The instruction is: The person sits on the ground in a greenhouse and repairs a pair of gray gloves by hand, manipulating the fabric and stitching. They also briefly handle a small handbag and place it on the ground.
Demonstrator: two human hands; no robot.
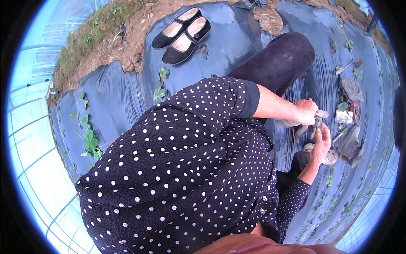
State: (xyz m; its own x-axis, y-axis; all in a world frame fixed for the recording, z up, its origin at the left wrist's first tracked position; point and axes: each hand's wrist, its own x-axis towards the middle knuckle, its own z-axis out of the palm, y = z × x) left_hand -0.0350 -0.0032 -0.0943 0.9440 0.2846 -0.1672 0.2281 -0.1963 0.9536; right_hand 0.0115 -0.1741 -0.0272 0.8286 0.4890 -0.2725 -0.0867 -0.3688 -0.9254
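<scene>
My left hand (306,111) reaches across my dotted dark shirt and grips a grey glove (289,123), one end of which sticks out past the knuckles. Just below it, my right hand (321,142) has its fingers curled on the same grey glove, next to a thin dark piece (313,129) that I cannot make out. A pale item with small holes (330,157) lies under the right wrist. Both hands hover over black plastic ground sheeting (228,42), beside my dark-trousered knee (281,59).
A pair of black flat shoes (182,31) sits on the sheeting near bare soil (127,46). Small green plants (89,142) grow through holes in the sheeting. To the right lie grey cloth pieces (350,89), a small white box (343,116) and a grey item (351,146).
</scene>
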